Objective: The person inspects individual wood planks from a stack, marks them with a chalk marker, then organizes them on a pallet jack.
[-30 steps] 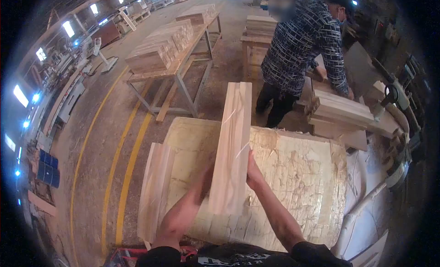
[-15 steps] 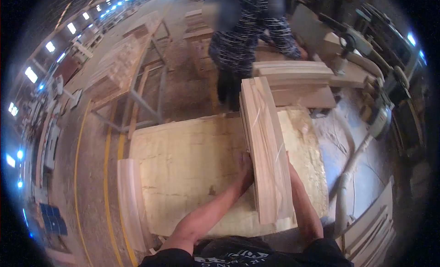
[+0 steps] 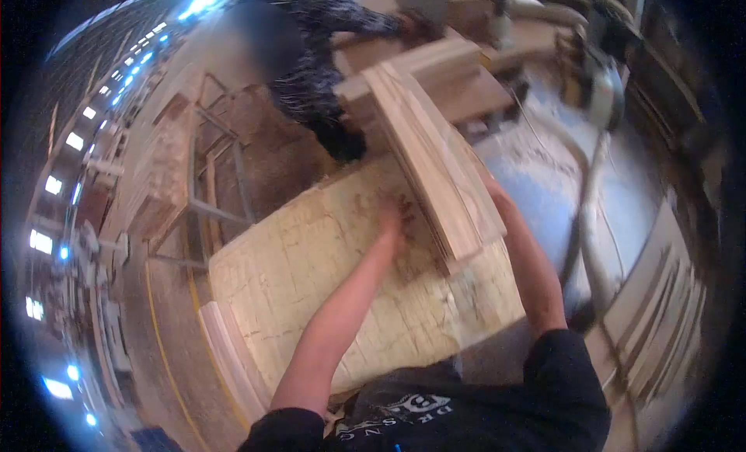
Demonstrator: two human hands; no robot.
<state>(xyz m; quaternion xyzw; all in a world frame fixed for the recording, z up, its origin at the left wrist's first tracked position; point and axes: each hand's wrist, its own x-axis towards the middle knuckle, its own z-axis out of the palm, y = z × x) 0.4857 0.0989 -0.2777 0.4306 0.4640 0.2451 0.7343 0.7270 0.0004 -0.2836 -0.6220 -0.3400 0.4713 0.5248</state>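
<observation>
A stack of long light-brown wooden boards [image 3: 439,168] lies lengthwise away from me, over the right part of a pale, cracked wooden sheet [image 3: 311,289]. Its far end overlaps another pile of boards [image 3: 447,60]. My left hand [image 3: 395,219], slightly blurred, is just left of the stack with its fingers spread, holding nothing. At the stack's right side is my right hand [image 3: 493,189]; the boards hide its fingers, so its grip does not show.
A person in dark patterned clothing [image 3: 311,56] bends by the far pile. More boards [image 3: 229,359] lie at the sheet's left edge. A metal-framed table [image 3: 190,172] stands left. Hoses [image 3: 592,211] and leaning panels [image 3: 649,304] are on the right.
The board stack has gone farther from me, its far end now over the other pile. My left hand has come off its side and spread its fingers. The view has turned, and the other person bends lower.
</observation>
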